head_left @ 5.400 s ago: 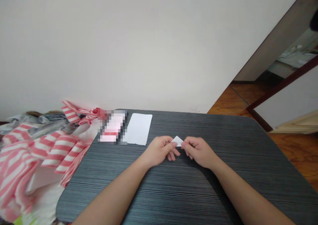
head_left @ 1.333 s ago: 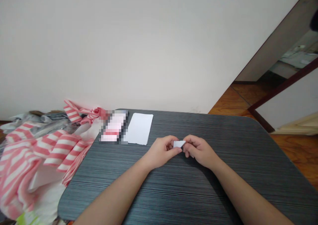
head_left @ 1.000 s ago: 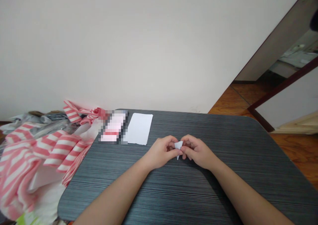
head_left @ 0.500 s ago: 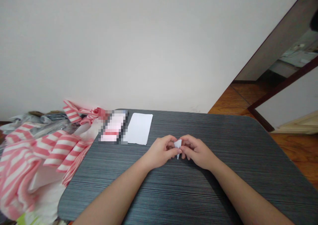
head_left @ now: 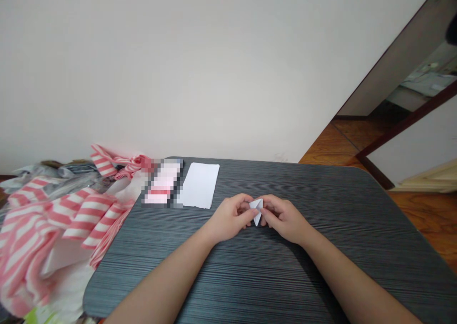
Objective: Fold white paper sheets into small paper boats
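Observation:
A small piece of folded white paper (head_left: pixel 256 209) stands between my hands above the table, its point aimed down and its upper part slightly spread. My left hand (head_left: pixel 232 217) pinches its left side with the fingertips. My right hand (head_left: pixel 284 218) holds the right side, and some of my fingers hide the lower folds. Both wrists are near the dark grey striped tabletop (head_left: pixel 250 278).
A flat white paper sheet (head_left: pixel 199 185) lies at the table's far edge beside a pixelated, pink-and-white flat object (head_left: pixel 162 184). Red-and-white striped cloth (head_left: pixel 71 224) is heaped past the left edge. A wooden floor (head_left: pixel 421 214) lies to the right.
The paper has turned from a flat, sideways-lying triangle to a point-down shape, and its upper part now spreads a little wider. My hands have moved closer together around it.

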A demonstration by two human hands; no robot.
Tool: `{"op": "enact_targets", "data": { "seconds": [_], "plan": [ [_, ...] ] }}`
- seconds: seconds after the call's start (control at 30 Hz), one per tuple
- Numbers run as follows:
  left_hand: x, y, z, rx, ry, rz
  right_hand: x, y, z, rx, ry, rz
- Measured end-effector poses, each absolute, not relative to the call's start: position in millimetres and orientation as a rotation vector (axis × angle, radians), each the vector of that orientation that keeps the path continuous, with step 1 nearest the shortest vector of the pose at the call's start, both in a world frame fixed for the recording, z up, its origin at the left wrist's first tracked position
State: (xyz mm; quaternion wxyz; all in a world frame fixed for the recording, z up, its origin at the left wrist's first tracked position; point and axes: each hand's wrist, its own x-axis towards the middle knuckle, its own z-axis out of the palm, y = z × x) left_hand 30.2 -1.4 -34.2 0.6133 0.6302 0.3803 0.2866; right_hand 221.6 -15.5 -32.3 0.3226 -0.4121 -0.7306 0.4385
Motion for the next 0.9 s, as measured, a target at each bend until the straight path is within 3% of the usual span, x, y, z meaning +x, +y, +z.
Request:
{"op": "enact_targets", "data": {
  "seconds": [0.9],
  "plan": [
    [31.4,2.2,-35.0,1.329,0.815,0.717,228.1,-13.6,-42.8,-1.043,-1.911,0.972]
  ]
}}
